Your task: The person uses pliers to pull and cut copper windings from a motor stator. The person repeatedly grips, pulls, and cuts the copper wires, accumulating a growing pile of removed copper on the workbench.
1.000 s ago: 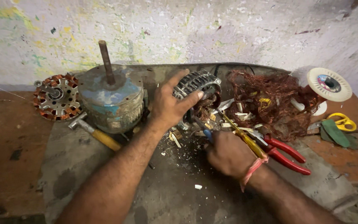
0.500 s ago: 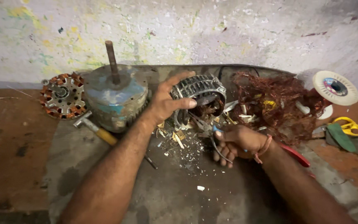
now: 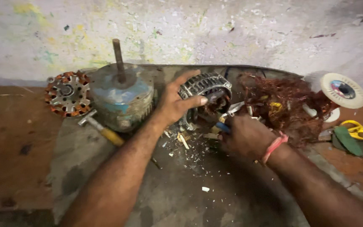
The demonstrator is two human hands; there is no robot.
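On the grey desk point(image 3: 106, 185), the ribbed grey metal stator core point(image 3: 206, 89) stays clasped in the left hand point(image 3: 174, 103)'s half-open grip, while the right hand point(image 3: 244, 136), having left the red-handled pliers, now closes on a blue-handled tool point(image 3: 222, 127) at the core's base.

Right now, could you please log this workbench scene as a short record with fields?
left hand: grips the ribbed metal stator
right hand: closed on a blue-handled tool at the stator's base
behind left arm: blue motor housing with upright shaft, hammer
far right: copper wire tangle, yellow scissors
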